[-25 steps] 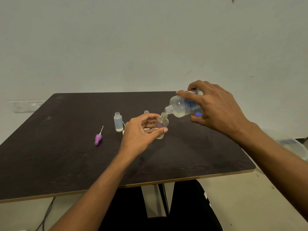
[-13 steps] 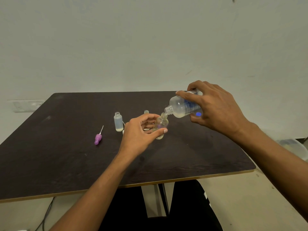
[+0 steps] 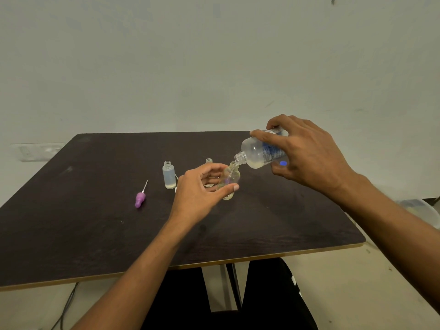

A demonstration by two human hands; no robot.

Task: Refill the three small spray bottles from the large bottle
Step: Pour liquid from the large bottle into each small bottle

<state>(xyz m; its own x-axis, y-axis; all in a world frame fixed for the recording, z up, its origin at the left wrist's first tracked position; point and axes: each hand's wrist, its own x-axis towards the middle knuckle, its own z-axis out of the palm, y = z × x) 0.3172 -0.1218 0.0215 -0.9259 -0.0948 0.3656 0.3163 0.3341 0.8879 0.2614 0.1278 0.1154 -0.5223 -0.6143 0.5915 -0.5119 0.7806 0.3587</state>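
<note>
**Pouring from the large bottle (image 3: pixel 259 152) into a small clear bottle (image 3: pixel 230 178)**

We grip the large bottle in our right hand (image 3: pixel 307 153), fingers and thumb curled round its body. We hold it tipped, with its open mouth pointing down and to the left, right at the open neck of the small clear bottle. A little pale liquid lies in its lower shoulder.

Our left hand (image 3: pixel 202 189) holds the small clear bottle upright between the thumb and curled fingers. We cannot tell whether its base rests on the dark table (image 3: pixel 95 222) or hangs just above it. A shallow yellowish layer sits at its bottom.

Just left of our left hand, a frosted small bottle (image 3: pixel 169 175) stands upright and uncapped on the table, with a little liquid at its bottom. Behind our left hand the open neck of a third small bottle (image 3: pixel 209 160) shows, and the rest of it is hidden. Farther left a purple spray cap (image 3: pixel 140 198) lies on its side, well apart from the bottles, its thin tube pointing away from us.
</note>
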